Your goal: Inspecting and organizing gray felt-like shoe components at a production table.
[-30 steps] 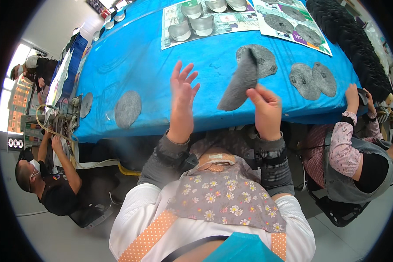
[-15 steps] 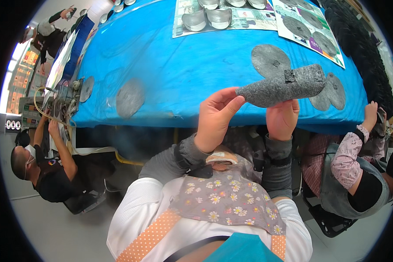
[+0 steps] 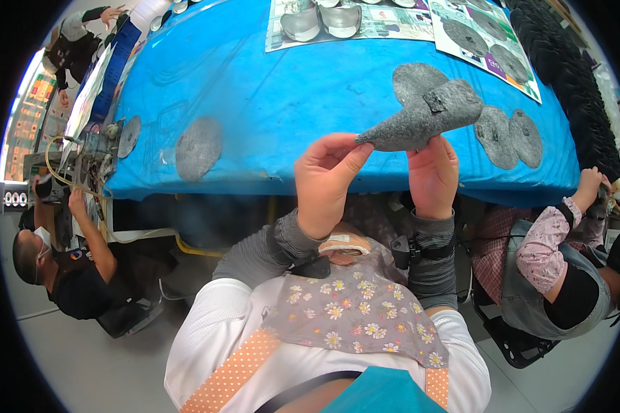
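Observation:
Above the table's near edge I hold up a grey felt piece (image 3: 420,118), folded into a curved shape with a pointed left end. A small dark square patch sits on its upper side. My left hand (image 3: 329,180) pinches the pointed tip between thumb and fingers. My right hand (image 3: 434,175) grips the piece from below, its fingertips partly hidden behind the felt. Just behind lies a round grey felt piece (image 3: 415,81), partly covered by the one I hold. To the right rest two more oval felt pieces (image 3: 496,138), each with a dark patch.
A blue sheet (image 3: 289,89) covers the table. Felt discs (image 3: 200,148) lie at the left. Metallic curved cups (image 3: 300,26) stand on a printed board at the back, beside another board with grey discs (image 3: 463,37). Co-workers sit left (image 3: 83,282) and right (image 3: 565,282); a dark fluffy pile (image 3: 565,76) lines the right edge.
The held felt piece has moved slightly left and tilted, its right end narrower in view. Both hands have shifted left with it, still gripping.

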